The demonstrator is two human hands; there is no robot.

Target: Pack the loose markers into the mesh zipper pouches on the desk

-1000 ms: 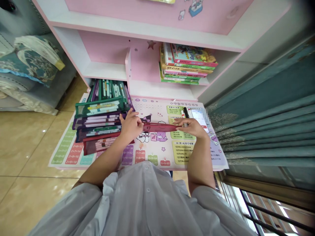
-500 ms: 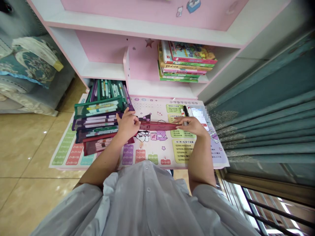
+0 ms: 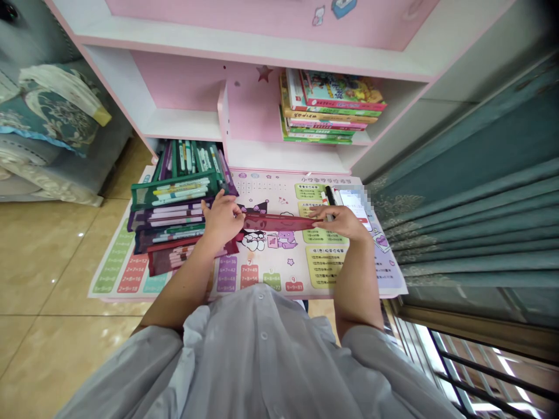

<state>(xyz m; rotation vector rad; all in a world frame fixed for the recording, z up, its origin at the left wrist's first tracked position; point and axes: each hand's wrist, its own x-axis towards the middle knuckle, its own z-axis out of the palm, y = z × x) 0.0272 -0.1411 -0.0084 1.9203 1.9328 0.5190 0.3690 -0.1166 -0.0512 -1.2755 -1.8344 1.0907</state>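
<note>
My left hand and my right hand pinch opposite ends of a flat, dark red mesh pencil pouch, holding it level just above a printed pink desk mat. Beside my left hand lies a heap of mesh zip pouches in green, purple and red, filled with pens and markers. Near my right fingers stand a few pens, and a phone lies on the mat, its edge blurred out.
A pink and white shelf unit rises behind the mat, holding a stack of books. A teal curtain hangs to the right above a barred window. A patterned cushion lies left, over a tiled floor.
My left hand has moved left, drawing the red pouch longer and more level between my hands. The view has also tilted slightly.
</note>
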